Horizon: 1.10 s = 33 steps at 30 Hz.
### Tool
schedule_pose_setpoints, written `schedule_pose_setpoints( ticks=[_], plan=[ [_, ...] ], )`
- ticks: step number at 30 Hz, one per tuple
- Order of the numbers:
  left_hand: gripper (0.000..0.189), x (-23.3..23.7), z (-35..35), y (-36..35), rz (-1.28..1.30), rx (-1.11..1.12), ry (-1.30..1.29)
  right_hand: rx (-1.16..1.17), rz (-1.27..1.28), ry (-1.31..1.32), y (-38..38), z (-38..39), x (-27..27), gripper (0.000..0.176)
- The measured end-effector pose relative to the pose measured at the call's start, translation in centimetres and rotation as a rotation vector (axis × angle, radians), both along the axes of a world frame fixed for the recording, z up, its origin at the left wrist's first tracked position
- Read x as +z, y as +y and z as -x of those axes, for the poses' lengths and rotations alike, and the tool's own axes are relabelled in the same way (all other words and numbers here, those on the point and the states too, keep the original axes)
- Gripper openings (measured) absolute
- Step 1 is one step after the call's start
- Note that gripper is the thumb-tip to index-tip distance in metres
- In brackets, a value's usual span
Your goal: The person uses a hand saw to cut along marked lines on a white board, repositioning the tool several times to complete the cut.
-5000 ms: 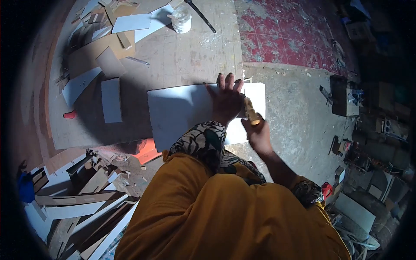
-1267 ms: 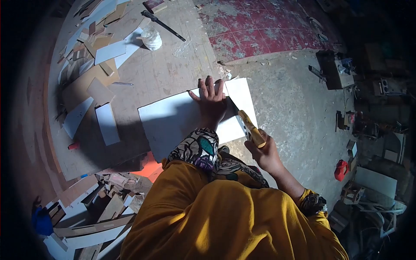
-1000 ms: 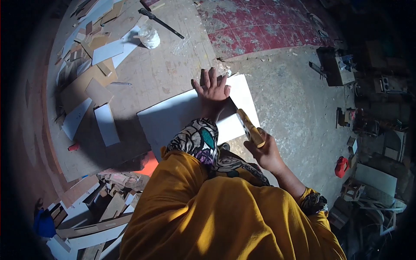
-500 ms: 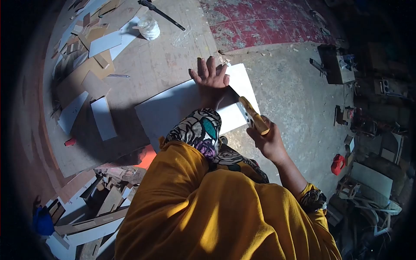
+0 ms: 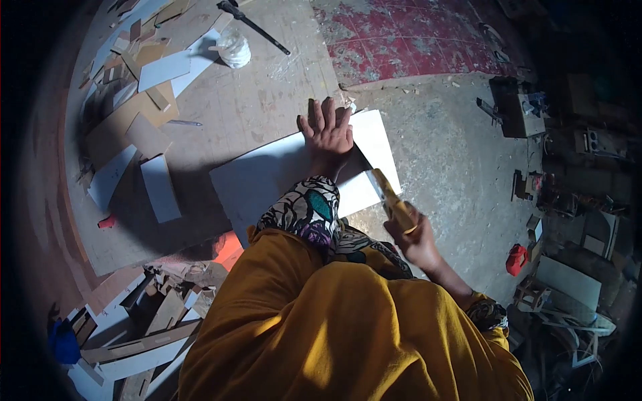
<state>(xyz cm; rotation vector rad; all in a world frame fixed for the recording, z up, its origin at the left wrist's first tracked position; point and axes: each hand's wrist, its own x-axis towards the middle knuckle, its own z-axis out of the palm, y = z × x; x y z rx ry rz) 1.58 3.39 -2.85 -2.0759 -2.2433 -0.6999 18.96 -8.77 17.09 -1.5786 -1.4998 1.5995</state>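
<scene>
A white board [image 5: 257, 177] lies over the edge of the worktable. My left hand [image 5: 328, 140] rests flat on its far edge with the fingers spread and nothing held. To the right, my right hand [image 5: 413, 235] is wrapped round the yellow handle of a handsaw [image 5: 393, 200]. The saw's blade runs up and left from the handle across the right part of the board, toward my left hand. Where the teeth meet the board is too small to make out.
A white tub [image 5: 234, 50] and a dark bar clamp [image 5: 257, 28] are at the table's far side. Board offcuts [image 5: 160, 187] are scattered at the left. Wood scraps [image 5: 167, 311] are piled at lower left. A red container [image 5: 516, 259] stands at the right.
My right hand has drawn the saw a little down and toward my body. My left hand stays on the board with its fingers closer together. The whole view has shifted slightly.
</scene>
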Motion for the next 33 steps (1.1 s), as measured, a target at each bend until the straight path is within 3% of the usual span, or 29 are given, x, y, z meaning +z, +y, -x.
schedule_pose_setpoints(
  ticks=[4, 8, 14, 17, 21, 24, 33],
  plan=[
    [0.048, 0.5, 0.1, 0.1, 0.074, 0.014, 0.062, 0.146, -0.161, -0.180, -2.0, 1.2, -1.6, 0.032],
    [0.049, 0.1, 0.2, 0.1, 0.143, 0.030, 0.119, 0.168, -0.031, -0.290, -2.1, 2.5, -0.4, 0.035],
    [0.051, 1.2, 0.2, 0.1, 0.171, 0.026, 0.138, 0.157, -0.106, -0.201, -2.2, 2.5, -0.7, 0.030],
    [0.050, 0.7, 0.1, 0.2, 0.147, 0.037, 0.156, 0.053, -0.180, -0.018, -2.0, 1.3, -1.8, 0.026],
    [0.048, 0.9, 0.1, 0.0, 0.093, 0.057, 0.194, -0.095, 0.056, 0.131, 0.4, 0.4, 0.9, 0.025],
    [0.046, 1.8, 0.1, -0.1, 0.114, 0.056, 0.180, 0.006, -0.101, -0.016, -0.3, 0.8, 1.3, 0.023],
    [0.047, 2.7, -0.1, -0.4, 0.116, 0.046, 0.144, -0.075, 0.102, -0.016, 0.5, 0.2, 4.2, 0.030]
  ],
)
